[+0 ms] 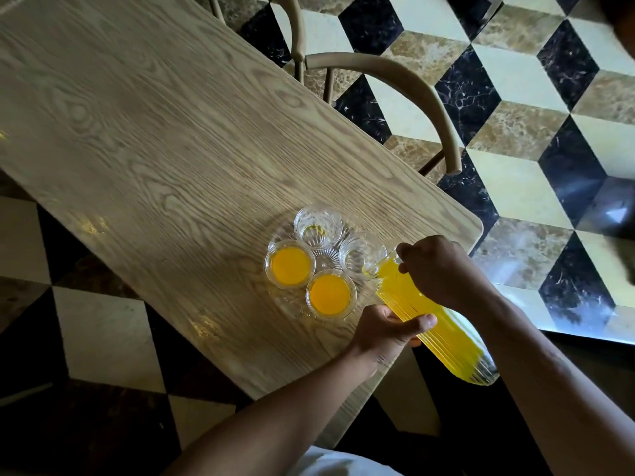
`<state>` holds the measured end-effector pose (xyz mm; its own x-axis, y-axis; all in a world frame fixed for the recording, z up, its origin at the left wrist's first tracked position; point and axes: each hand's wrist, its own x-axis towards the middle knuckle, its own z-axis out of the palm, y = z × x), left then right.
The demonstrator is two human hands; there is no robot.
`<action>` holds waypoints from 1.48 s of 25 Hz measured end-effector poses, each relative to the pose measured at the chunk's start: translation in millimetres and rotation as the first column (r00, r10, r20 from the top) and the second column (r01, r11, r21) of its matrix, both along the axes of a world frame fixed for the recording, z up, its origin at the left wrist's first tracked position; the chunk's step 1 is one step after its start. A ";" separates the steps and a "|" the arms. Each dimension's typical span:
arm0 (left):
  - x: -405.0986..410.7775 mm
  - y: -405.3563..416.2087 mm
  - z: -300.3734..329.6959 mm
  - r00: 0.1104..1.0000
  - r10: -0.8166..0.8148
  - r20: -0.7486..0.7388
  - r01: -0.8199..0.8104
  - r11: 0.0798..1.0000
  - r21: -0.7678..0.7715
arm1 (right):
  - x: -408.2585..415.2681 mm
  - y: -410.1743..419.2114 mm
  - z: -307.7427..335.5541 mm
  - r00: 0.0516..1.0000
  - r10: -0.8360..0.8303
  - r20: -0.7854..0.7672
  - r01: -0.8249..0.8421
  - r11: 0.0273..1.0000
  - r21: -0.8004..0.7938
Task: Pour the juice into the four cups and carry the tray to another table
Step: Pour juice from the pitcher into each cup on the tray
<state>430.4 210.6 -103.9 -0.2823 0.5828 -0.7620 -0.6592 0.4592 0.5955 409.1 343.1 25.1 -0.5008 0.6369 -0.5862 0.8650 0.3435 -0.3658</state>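
Underfoot, cube-patterned marble floor [515, 108] surrounds a pale woodgrain table [154, 132].

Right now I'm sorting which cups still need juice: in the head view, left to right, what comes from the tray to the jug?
Full cup → second full cup → near-empty cup → jug, held by both hands, spout at that cup.

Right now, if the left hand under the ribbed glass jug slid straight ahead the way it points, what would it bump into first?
Probably the nearer juice-filled glass cup on the clear glass tray; the left hand points that way while gripping the ribbed glass jug of yellow juice. Depth is unclear.
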 end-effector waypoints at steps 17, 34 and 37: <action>-7.7 5.5 13.3 0.993 0.096 0.069 -0.101 0.992 0.072 | -16.6 0.5 5.6 0.995 0.090 0.038 -0.091 0.996 0.003; -10.1 4.3 14.0 0.991 0.078 0.105 -0.089 0.991 0.101 | -18.6 0.5 8.3 0.998 0.042 0.051 -0.042 0.999 0.006; -10.6 4.1 13.8 0.989 0.090 0.120 -0.102 0.990 0.102 | -19.4 1.1 7.9 0.997 0.050 0.055 -0.050 0.999 0.008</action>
<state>419.8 214.7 -90.1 -0.2554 0.6376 -0.7268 -0.7636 0.3280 0.5561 389.7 344.2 33.1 -0.4996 0.6178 -0.6072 0.8652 0.3900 -0.3151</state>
